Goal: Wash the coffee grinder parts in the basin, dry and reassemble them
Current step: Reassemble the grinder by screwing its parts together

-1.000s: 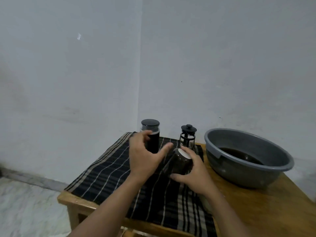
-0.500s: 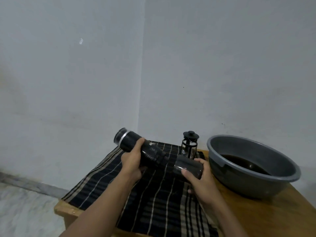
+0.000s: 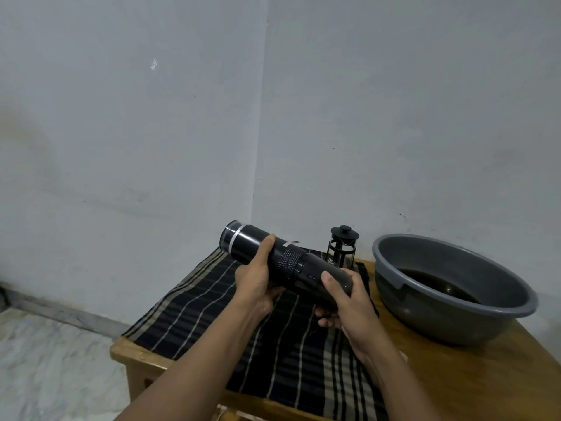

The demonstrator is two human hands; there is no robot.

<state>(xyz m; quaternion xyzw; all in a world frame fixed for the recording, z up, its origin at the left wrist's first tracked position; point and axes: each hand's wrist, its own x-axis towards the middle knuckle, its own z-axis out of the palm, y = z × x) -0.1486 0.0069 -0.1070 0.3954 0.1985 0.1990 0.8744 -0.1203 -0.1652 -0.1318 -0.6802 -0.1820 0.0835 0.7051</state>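
A black cylindrical coffee grinder (image 3: 288, 261) is held nearly level above the striped cloth (image 3: 273, 335), its clear-capped end pointing up and left. My left hand (image 3: 258, 278) grips the upper body just left of the knurled ring. My right hand (image 3: 343, 299) grips the lower dark container end (image 3: 312, 276), which sits joined to the body. A grey basin (image 3: 455, 317) holding dark water stands to the right on the wooden table (image 3: 473, 381).
A small glass French press (image 3: 342, 247) with a black lid stands behind the grinder at the cloth's back edge. The table sits in a corner of white walls. Pale marble floor lies to the left below the table edge.
The grinder body stood upright on the cloth; my left hand lifted and tilted it. My right hand brought the container up to its lower end, and the two now meet.
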